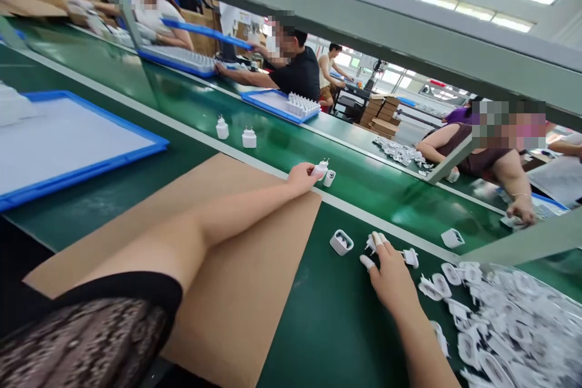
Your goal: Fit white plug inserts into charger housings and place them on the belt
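One plug (321, 167) pinched by left hand (302, 179), frame centre, prongs up; whether insert (370, 245) is gripped by right hand (391, 276), lower right, cannot be told; open housing (342, 243) just left of it.

Left hand (302, 178) pinches a white two-pin charger (321, 168), pins up, by the pale rail (364, 213) edging the green lane (191, 115), just beside an open white housing (330, 179); two more chargers (249, 139) stand farther left. Right hand (388, 273) is low over the green table (313, 321), its fingers (385, 245) at a plug part (370, 244) (grip or touch not discernible), between a second open housing (341, 245) and another plug part (411, 258). Brown cardboard sheet (245, 297) beneath the left forearm (245, 216), blue-rimmed tray (91, 139) at far left, heap of loose white parts (513, 315) at right; co-workers (302, 76) across the lane.
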`<move>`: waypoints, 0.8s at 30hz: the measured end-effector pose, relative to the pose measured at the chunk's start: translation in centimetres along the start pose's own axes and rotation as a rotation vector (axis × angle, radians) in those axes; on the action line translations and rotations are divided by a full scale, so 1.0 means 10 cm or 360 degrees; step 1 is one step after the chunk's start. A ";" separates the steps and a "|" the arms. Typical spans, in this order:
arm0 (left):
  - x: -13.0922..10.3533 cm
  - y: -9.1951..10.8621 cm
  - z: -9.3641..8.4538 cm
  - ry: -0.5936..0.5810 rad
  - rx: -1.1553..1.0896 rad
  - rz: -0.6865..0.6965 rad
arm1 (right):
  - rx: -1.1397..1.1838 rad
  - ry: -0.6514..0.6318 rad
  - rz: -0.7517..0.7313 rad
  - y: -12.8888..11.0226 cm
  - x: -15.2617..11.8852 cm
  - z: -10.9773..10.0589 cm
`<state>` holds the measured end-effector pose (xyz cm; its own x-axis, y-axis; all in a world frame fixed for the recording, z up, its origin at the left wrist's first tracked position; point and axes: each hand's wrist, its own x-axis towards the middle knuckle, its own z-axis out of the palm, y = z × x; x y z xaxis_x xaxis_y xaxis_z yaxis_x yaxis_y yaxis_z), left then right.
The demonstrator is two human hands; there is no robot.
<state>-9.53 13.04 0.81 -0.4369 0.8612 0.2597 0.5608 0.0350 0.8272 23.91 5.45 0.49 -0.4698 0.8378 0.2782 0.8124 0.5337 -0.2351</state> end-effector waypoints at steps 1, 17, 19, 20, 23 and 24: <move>0.15 -0.04 0.02 0.0018 0.0046 -0.0029 | -0.0017 -0.0008 0.0027 0.02 0.00 0.03; 0.22 0.18 0.25 -0.0056 0.0746 0.0146 | 0.0387 -0.0019 0.0262 0.10 0.02 -0.05; 0.26 0.21 0.22 -0.0067 0.0733 0.0085 | 0.0499 -0.0016 0.0267 0.11 0.03 -0.09; 0.26 0.23 0.18 -0.0073 0.0722 0.0089 | 0.0566 0.0016 0.0253 0.10 0.04 -0.11; 0.17 0.36 0.04 -0.0100 0.0662 0.0210 | 0.0800 0.0173 0.0278 0.04 0.06 -0.21; 0.08 0.43 0.00 -0.0109 0.0622 0.0295 | 0.0897 0.0230 0.0341 0.00 0.06 -0.25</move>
<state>-7.45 13.88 4.59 -0.2636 0.9022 0.3413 0.8552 0.0549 0.5154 24.47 5.70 2.98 -0.2330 0.9299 0.2846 0.5576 0.3675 -0.7443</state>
